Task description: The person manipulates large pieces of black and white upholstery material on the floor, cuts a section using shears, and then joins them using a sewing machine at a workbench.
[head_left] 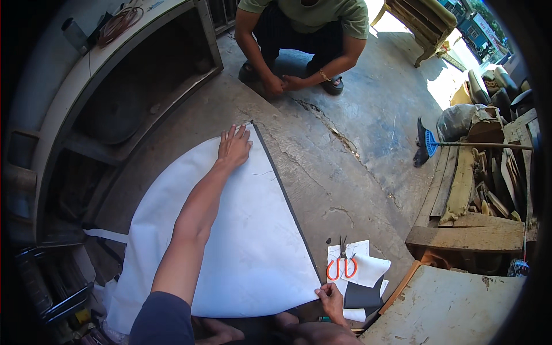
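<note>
A large white sheet [247,230] lies over the concrete floor in front of me, with a straight dark edge along its right side. My left hand [234,148] rests flat near the sheet's far corner, fingers stretched out. At the near right corner, my right hand [330,301] pinches the sheet's edge between thumb and fingers. Just beyond that hand, scissors [341,268] with orange handles lie on white and black scraps [363,292], blades pointing away from me.
Across from me a person [302,34] squats, hands together. An open-fronted cabinet [77,109] stands at the left. On the right are a blue broom [428,144], a wooden box [460,230] of scrap wood and a pale board [437,310]. An upholstered chair [417,23] stands far right.
</note>
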{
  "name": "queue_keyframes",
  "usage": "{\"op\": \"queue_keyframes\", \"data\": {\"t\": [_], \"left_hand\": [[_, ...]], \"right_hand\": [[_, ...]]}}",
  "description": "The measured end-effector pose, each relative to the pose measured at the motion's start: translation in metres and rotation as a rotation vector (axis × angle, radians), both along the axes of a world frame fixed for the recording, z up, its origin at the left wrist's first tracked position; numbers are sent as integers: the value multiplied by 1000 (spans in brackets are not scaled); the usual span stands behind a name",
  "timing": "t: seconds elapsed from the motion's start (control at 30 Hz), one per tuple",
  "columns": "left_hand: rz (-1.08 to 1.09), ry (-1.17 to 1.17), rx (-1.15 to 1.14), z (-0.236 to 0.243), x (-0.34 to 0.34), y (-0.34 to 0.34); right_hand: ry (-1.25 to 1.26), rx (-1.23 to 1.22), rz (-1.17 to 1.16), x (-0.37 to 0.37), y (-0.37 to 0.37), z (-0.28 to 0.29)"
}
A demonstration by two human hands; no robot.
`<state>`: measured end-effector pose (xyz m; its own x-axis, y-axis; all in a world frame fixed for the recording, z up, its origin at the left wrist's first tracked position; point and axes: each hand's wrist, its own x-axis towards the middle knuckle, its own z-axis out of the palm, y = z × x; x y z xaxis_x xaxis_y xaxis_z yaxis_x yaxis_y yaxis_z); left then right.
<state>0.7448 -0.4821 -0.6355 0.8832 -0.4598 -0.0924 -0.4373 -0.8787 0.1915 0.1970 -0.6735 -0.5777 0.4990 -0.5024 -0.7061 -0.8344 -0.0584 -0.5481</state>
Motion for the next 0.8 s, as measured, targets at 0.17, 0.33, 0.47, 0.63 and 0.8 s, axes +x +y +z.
{"op": "queue_keyframes", "data": {"t": [0.17,0.33,0.47,0.63,0.8], "left_hand": [[37,3,129,-16,-9,-10],[-7,0,-25,-34,-113,-30],[-142,198,-148,-26,-298,-47],[-315,529,-361,21,-454,-54],[-404,505,-545,40,-439,-36]], "right_hand": [[22,-17,-68,-6,1,-9],[-286,-555,212,11,-26,5],[-111,-760,220,44,-51,-11],[54,-709,359,58,-66,-14],[-217,-798,402,64,-53,-18]]}}
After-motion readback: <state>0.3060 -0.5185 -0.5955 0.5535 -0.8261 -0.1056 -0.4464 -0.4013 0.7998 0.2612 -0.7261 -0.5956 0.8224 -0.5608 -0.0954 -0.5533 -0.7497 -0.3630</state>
